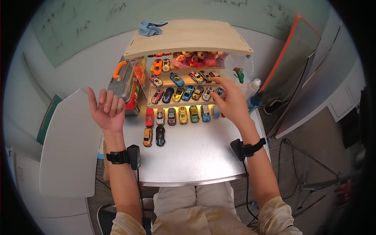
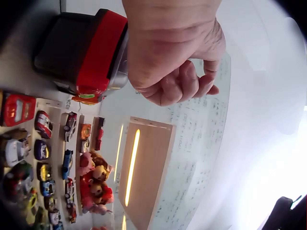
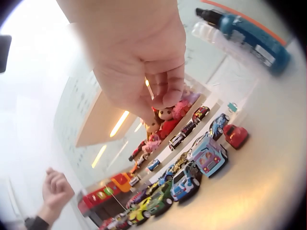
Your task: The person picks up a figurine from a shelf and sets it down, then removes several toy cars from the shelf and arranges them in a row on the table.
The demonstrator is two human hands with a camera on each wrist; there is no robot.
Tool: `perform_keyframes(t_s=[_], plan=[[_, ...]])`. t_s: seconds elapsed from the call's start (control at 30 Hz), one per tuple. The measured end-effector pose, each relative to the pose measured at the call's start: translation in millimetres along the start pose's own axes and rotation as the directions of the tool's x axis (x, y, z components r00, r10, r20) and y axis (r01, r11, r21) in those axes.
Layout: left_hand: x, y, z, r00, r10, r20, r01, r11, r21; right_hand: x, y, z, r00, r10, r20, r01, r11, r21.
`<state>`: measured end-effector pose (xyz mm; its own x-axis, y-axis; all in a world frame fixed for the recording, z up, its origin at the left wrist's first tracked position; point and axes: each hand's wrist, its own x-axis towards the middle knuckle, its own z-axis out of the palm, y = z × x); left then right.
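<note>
My left hand (image 1: 109, 111) is raised at the left, palm toward me, thumb out and fingers loosely curled, with nothing in it. It is close to a grey and red toy case (image 1: 131, 92) with an orange handle. My right hand (image 1: 231, 102) hovers at the right end of the wooden shelf, thumb and fingers apart and nothing visible between them. Toy cars stand on the shelf's steps, among them a blue car (image 1: 177, 79) and an orange car (image 1: 157, 67). On the table below it is a row with a red car (image 1: 149, 117) and a light-blue and pink van (image 3: 208, 155).
Dolls (image 1: 199, 58) sit under the shelf's top board (image 1: 188, 37), where a blue cloth (image 1: 150, 28) lies. A black car (image 1: 160, 136) and a yellow-orange car (image 1: 147, 137) stand in front on the metal table (image 1: 188, 156). A blue bottle (image 3: 254, 43) stands at the right.
</note>
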<state>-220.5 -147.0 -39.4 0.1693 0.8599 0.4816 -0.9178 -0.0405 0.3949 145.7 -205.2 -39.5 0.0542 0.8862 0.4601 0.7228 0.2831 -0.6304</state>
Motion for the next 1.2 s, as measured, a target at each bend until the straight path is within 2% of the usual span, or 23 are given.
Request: perform_keyframes(t_s=[0.1, 0.2, 0.43, 0.7, 0.8, 0.9, 1.0, 1.07, 1.13, 1.2], plan=[[-0.9, 1.7, -13.2, 0.999, -0.012, 0.031, 0.013, 1.0, -0.022, 26.2, 14.9, 16.2, 0.99, -0.138, 0.031, 0.142, 0.965, -0.222], [-3.6, 3.5, -15.7, 0.999, -0.014, -0.031, 0.014, 1.0, -0.028, 42.8, 25.1, 26.1, 0.979, -0.183, 0.092, 0.205, 0.892, -0.402], [-5.9, 6.3, -18.1, 1.0, -0.008, 0.015, 0.009, 0.999, -0.045, 53.3, 42.6, 43.5, 0.971, -0.183, 0.153, 0.237, 0.804, -0.545], [-6.8, 9.2, -18.6, 1.0, 0.008, 0.024, -0.006, 0.997, -0.075, 43.2, 45.2, 38.0, 0.974, -0.193, 0.118, 0.222, 0.717, -0.66], [-7.7, 8.8, -20.1, 0.999, 0.012, 0.047, -0.009, 0.998, -0.062, 33.1, 22.0, 19.5, 0.955, -0.295, -0.024, 0.227, 0.78, -0.583], [-8.4, 9.3, -18.2, 1.0, 0.018, 0.025, -0.017, 0.998, -0.066, 7.7, -25.5, -2.2, 0.97, -0.238, -0.052, 0.193, 0.884, -0.426], [-6.9, 10.1, -20.4, 0.997, 0.009, 0.07, -0.003, 0.997, -0.077, -45.0, -57.4, 4.8, 0.951, -0.306, 0.052, 0.308, 0.916, -0.258], [-6.9, 9.6, -22.3, 0.997, -0.002, 0.076, 0.007, 0.998, -0.067, -78.0, -58.9, 21.8, 0.894, -0.413, 0.173, 0.445, 0.863, -0.24], [-6.3, 9.2, -24.0, 0.997, -0.008, 0.083, 0.013, 0.998, -0.058, -98.4, -64.8, 31.7, 0.853, -0.414, 0.318, 0.493, 0.838, -0.231], [-6.7, 8.3, -25.1, 0.996, -0.016, 0.086, 0.021, 0.998, -0.054, -105.9, -67.4, 41.7, 0.842, -0.397, 0.366, 0.484, 0.856, -0.185]])
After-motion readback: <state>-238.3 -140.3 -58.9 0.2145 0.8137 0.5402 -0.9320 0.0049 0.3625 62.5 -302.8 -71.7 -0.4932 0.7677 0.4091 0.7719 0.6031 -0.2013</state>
